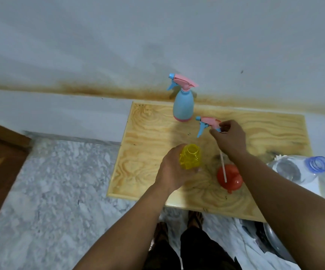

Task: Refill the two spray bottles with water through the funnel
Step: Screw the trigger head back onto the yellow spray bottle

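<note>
A plywood table [150, 133] stands against a stained wall, and all the task's things lie on or above it. Largest of them is a clear water bottle [298, 169] at the right edge, lying tilted with its blue mouth uncapped; it looks thin-walled and will likely buckle if squeezed, so it is best taken round the middle of the body. At the far edge, upright and with its sprayer screwed on, stands the blue bottle [183, 108], well apart from both hands and not yet opened.

Near the middle, the left hand [174, 172] is wrapped round the yellow bottle [190, 156] from the left, fingers curled about its lower body, the open neck clear above the grip. It seems empty, so light and easily tipped, and its ribbed plastic gives fair purchase; a hold low on the body should steady it for pouring.

To its right on the table lies the red funnel [230, 177], untouched, small and rigid, easiest lifted by its rim.

The right hand [229, 139] pinches the pink sprayer head [209, 122] at its collar, above the table just near of the blue bottle. Its thin white dip tube [223, 168] hangs down toward the funnel; it is flexible and may drip.
</note>
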